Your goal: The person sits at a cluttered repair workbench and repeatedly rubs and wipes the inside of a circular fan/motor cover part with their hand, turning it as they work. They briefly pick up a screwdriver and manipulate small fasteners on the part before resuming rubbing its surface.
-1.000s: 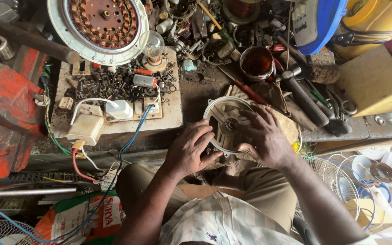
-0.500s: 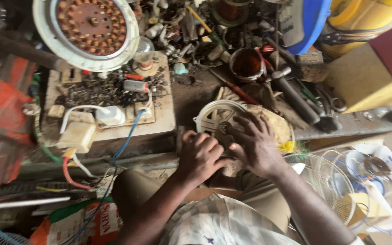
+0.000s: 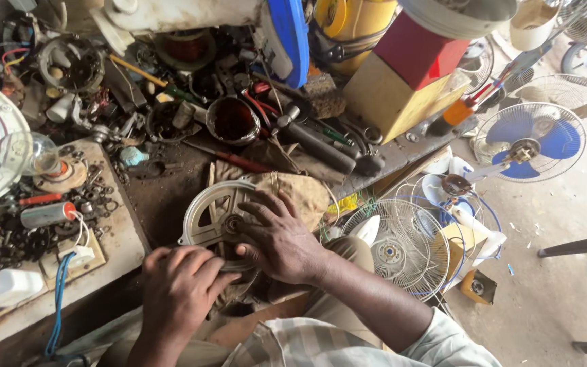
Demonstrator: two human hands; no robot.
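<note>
Round pale motor housing [image 3: 213, 216], front edge of the cluttered workbench [image 3: 171, 197]: right hand [image 3: 281, 239] now spread flat across it, left hand [image 3: 179, 285] curled gripping its near rim; hold unchanged, view swung rightward, work continuing.

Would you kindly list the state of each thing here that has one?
round motor housing: lying flat, partly covered by both hands
left hand: resting on the housing's near edge
right hand: spread over the housing's centre
blue-bladed fan: on the floor, blades not blurred
dark tin: open

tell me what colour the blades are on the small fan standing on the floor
Blue, behind a white wire guard; head view.
</note>
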